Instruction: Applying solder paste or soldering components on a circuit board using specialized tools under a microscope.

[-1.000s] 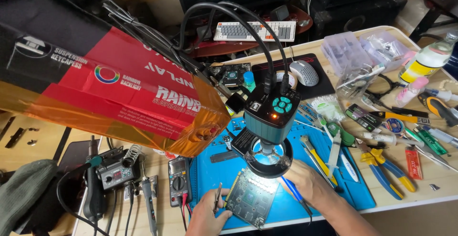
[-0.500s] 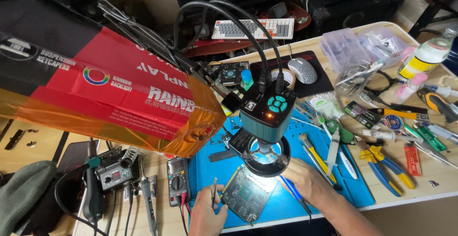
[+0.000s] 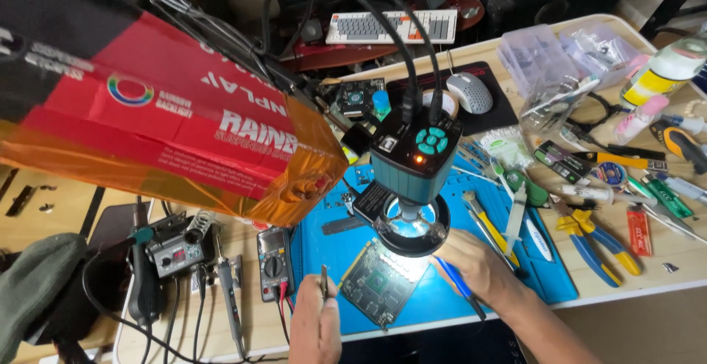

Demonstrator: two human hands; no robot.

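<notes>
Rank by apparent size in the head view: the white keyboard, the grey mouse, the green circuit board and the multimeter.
1. white keyboard
2. green circuit board, though it lies nearer the camera, so the order of these two is unsure
3. multimeter
4. grey mouse, close to the multimeter

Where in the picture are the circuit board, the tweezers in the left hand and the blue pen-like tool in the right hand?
circuit board (image 3: 383,284), head view, on its middle.
tweezers (image 3: 324,281), head view, on the shaft.
blue pen-like tool (image 3: 451,277), head view, on the barrel.
</notes>
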